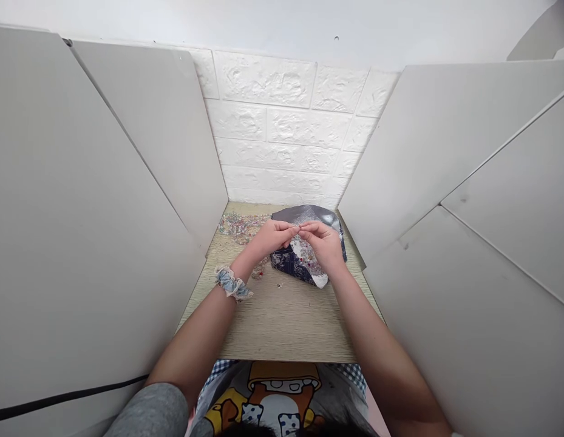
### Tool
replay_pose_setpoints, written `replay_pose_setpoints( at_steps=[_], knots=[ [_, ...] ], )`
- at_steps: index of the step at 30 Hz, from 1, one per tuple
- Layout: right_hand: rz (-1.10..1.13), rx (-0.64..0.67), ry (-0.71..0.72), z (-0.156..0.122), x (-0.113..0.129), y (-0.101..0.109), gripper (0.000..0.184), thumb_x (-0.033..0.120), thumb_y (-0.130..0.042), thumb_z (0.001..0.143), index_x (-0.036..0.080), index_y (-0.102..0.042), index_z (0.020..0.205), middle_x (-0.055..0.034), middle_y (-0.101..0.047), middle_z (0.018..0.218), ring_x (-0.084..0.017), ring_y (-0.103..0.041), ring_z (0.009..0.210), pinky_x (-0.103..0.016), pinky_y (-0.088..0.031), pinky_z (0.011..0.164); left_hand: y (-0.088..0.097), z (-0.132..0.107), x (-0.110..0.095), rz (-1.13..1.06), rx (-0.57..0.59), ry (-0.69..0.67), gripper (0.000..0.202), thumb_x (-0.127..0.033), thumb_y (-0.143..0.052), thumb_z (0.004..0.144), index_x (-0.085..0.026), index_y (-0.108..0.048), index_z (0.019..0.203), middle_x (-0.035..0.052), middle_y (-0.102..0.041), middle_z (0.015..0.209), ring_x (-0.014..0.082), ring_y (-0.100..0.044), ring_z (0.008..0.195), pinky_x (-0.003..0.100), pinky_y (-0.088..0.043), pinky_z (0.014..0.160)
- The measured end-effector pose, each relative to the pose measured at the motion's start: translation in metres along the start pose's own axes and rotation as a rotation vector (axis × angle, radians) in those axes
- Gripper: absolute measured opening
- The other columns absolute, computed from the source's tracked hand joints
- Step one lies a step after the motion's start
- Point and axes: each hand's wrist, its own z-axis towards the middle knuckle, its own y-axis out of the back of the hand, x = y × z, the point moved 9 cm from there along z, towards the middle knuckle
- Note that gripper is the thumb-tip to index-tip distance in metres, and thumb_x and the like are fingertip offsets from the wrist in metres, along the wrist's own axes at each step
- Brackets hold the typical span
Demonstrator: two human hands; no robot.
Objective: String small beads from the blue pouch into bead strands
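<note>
My left hand [273, 237] and my right hand [322, 244] meet at their fingertips, both pinched closed. Whatever lies between the fingers is too small to make out. Beneath them is an opened dark blue patterned bag [288, 263] with a shiny grey inside, holding many small loose beads [309, 260] in pale and red tones. Strings of pastel beads [240, 226] lie to the left of the bag, and a few more beads [260, 269] show under my left wrist. A tiny metallic piece [280, 285] rests on the tabletop in front of the bag.
The narrow wood-grain table [286, 328] ends at a white brick-patterned wall [286, 127]. Grey-white panels stand close on the left [104, 182] and right [445, 182]. A blue scrunchie [234, 283] circles my left wrist. A black cable [72, 397] runs at lower left.
</note>
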Motion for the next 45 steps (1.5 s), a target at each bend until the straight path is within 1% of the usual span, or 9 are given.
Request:
replay_pose_setpoints(
  at_steps=[6, 13, 19, 25, 30, 34, 36, 41, 45],
  knots=[
    [-0.016, 0.025, -0.001, 0.002, 0.000, 0.002, 0.012, 0.030, -0.062, 0.064, 0.018, -0.059, 0.064, -0.0006, -0.055, 0.079, -0.012, -0.051, 0.075, -0.028, -0.043, 0.072, -0.004, 0.002, 0.002, -0.207, 0.065, 0.007, 0.028, -0.040, -0.052, 0.071, -0.013, -0.051, 0.065, -0.0040, -0.043, 0.053, 0.0016, -0.031, 0.038, 0.017, -0.020, 0.036],
    [0.130, -0.246, -0.050, 0.009, -0.003, 0.048, 0.022, 0.038, -0.058, 0.067, 0.018, -0.051, 0.068, 0.0040, -0.052, 0.064, -0.006, -0.049, 0.057, -0.021, -0.044, 0.060, -0.015, -0.006, 0.013, -0.429, 0.298, 0.151, 0.024, -0.034, -0.049, 0.073, -0.013, -0.047, 0.060, -0.0048, -0.040, 0.047, 0.0008, -0.028, 0.033, 0.016, -0.015, 0.033],
    [0.263, -0.444, -0.085, 0.007, -0.017, 0.071, 0.022, 0.039, -0.054, 0.070, 0.019, -0.044, 0.071, 0.0056, -0.054, 0.067, -0.004, -0.051, 0.049, -0.020, -0.047, 0.055, 0.013, -0.005, -0.003, -0.598, 0.146, -0.058, 0.021, -0.031, -0.052, 0.069, -0.013, -0.054, 0.058, 0.0009, -0.053, 0.057, 0.0085, -0.051, 0.056, 0.022, -0.042, 0.057],
    [0.579, -0.521, -0.214, 0.006, -0.041, 0.069, 0.012, 0.030, -0.046, 0.078, 0.021, -0.040, 0.072, 0.0053, -0.058, 0.066, -0.007, -0.061, 0.066, -0.026, -0.050, 0.069, 0.037, -0.005, -0.011, -0.642, -0.009, -0.198, 0.015, -0.025, -0.051, 0.066, -0.014, -0.060, 0.059, 0.0024, -0.059, 0.064, 0.0120, -0.055, 0.068, 0.030, -0.042, 0.077],
    [0.795, -0.361, -0.245, 0.010, -0.030, 0.054, 0.014, 0.023, -0.044, 0.081, 0.021, -0.040, 0.067, 0.0065, -0.053, 0.059, -0.004, -0.055, 0.053, -0.023, -0.051, 0.067, 0.032, -0.003, -0.006, -0.597, 0.052, -0.145, 0.014, -0.022, -0.051, 0.066, -0.013, -0.060, 0.060, 0.0020, -0.057, 0.061, 0.0108, -0.053, 0.064, 0.027, -0.042, 0.069],
    [0.609, -0.157, -0.209, 0.009, -0.012, 0.036, 0.020, 0.035, -0.051, 0.076, 0.022, -0.039, 0.065, 0.0122, -0.029, 0.043, -0.002, -0.022, 0.029, -0.015, -0.031, 0.032, 0.016, -0.003, 0.001, -0.464, 0.116, -0.011, 0.014, -0.024, -0.052, 0.069, -0.012, -0.060, 0.067, -0.0032, -0.040, 0.046, 0.0059, -0.039, 0.047, 0.021, -0.035, 0.051],
    [0.400, -0.088, -0.176, 0.006, -0.006, 0.026, 0.020, 0.044, -0.050, 0.074, 0.024, -0.045, 0.073, 0.0118, -0.026, 0.043, -0.003, -0.016, 0.029, -0.017, -0.019, 0.029, 0.009, -0.004, 0.002, -0.418, 0.153, 0.023, 0.016, -0.026, -0.053, 0.069, -0.011, -0.060, 0.068, -0.0053, -0.031, 0.045, 0.0042, -0.030, 0.044, 0.019, -0.026, 0.044],
    [-0.362, 0.259, -0.059, -0.007, -0.002, -0.020, 0.025, 0.046, -0.055, 0.068, 0.024, -0.061, 0.077, 0.0077, -0.034, 0.040, -0.007, -0.026, 0.037, -0.022, -0.023, 0.040, 0.003, -0.004, 0.008, -0.291, 0.186, 0.076, 0.020, -0.030, -0.053, 0.069, -0.010, -0.059, 0.068, -0.0071, -0.022, 0.044, 0.0033, -0.019, 0.041, 0.021, -0.017, 0.042],
    [-0.644, 0.242, 0.054, -0.006, -0.002, -0.024, 0.032, 0.043, -0.042, 0.078, 0.022, -0.062, 0.063, 0.0040, -0.044, 0.045, -0.009, -0.035, 0.046, -0.024, -0.026, 0.047, 0.010, -0.002, 0.013, -0.247, 0.148, 0.083, 0.023, -0.031, -0.048, 0.071, -0.012, -0.055, 0.060, -0.0071, -0.020, 0.044, 0.0036, -0.017, 0.040, 0.022, -0.015, 0.042]
  ],
)
